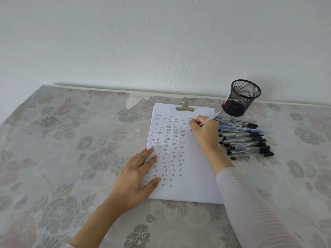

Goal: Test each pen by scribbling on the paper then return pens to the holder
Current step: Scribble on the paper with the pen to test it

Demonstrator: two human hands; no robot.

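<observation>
The right hand (204, 133) gripped a pen (211, 119) on the paper (193, 176) (upper part); the left hand (138, 176) lay flat, fingers straight, on the paper's left edge.

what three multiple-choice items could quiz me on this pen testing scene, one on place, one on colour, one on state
1. Where do the loose pens lie relative to the paper? A left B right C on top
2. What colour is the mesh holder? A black B white C green
3. What is the left hand doing? A making a fist B gripping a pen C pressing flat on the paper

Answers: B, the pile sits beside the paper's right edge; A, its mesh is black; C, straight fingers rest on the paper.
</observation>
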